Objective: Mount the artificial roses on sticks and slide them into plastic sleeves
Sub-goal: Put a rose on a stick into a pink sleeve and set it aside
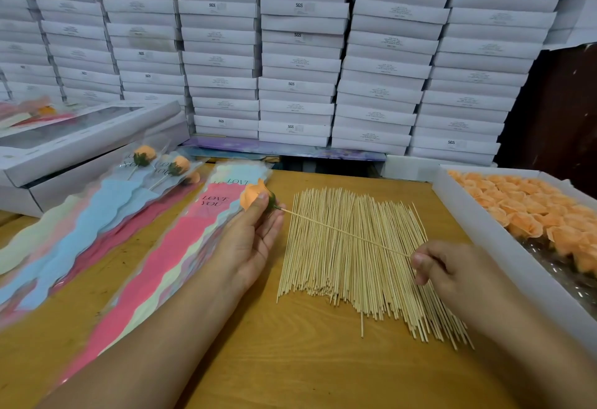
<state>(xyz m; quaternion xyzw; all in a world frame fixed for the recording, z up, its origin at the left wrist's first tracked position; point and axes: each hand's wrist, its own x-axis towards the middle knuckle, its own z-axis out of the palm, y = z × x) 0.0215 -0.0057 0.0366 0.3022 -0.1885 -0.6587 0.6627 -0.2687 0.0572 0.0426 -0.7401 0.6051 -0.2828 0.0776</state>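
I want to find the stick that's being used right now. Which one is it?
Look at the big fan of thin pale wooden sticks on the brown wooden table. One thin wooden stick lies slantwise above that pile. Unlike the others, its tip meets the green base of the peach artificial rose held in the left hand, while the right hand pinches its other end.

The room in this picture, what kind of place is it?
Probably a small packing workshop or stockroom: stacked white boxes fill the wall, and the wooden table holds a pile of sticks and a tray of orange roses.
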